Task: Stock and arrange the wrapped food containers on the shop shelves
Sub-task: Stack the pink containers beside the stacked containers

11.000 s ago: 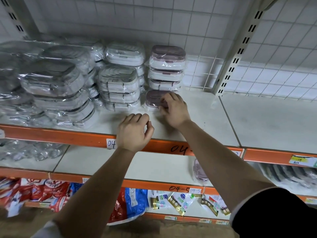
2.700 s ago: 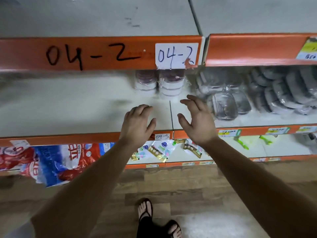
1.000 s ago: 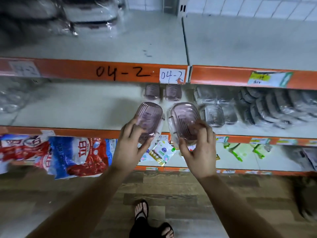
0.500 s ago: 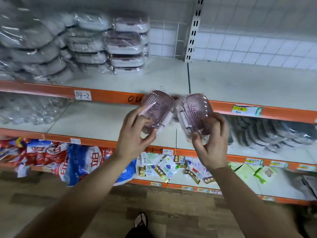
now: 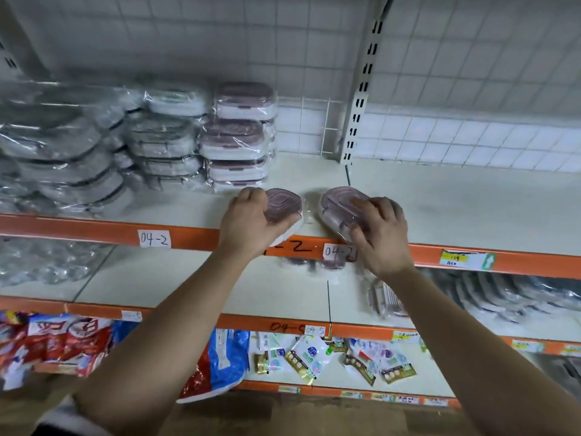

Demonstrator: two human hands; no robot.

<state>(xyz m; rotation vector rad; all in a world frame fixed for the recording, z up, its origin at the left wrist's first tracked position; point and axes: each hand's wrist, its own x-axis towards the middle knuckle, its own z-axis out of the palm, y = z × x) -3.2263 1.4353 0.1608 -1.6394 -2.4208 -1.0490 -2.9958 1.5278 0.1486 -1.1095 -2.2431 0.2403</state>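
Observation:
My left hand (image 5: 251, 220) grips a wrapped container with a purple lid (image 5: 284, 204) at the front edge of the upper shelf (image 5: 471, 212). My right hand (image 5: 379, 229) grips a second wrapped purple-lidded container (image 5: 339, 199) beside it, tilted on the shelf lip. Just behind stands a stack of purple-lidded containers (image 5: 239, 143). Stacks of grey-lidded wrapped containers (image 5: 94, 146) fill the shelf's left part.
The upper shelf's right half is bare, with a white upright post (image 5: 358, 99) at the back. Two more purple containers (image 5: 314, 262) sit on the middle shelf, with wrapped grey trays (image 5: 503, 297) to the right. Snack bags (image 5: 72, 344) hang on the lowest shelf.
Both hands took a purple container each from the middle shelf and raised them. The containers have come down onto the front of the upper shelf.

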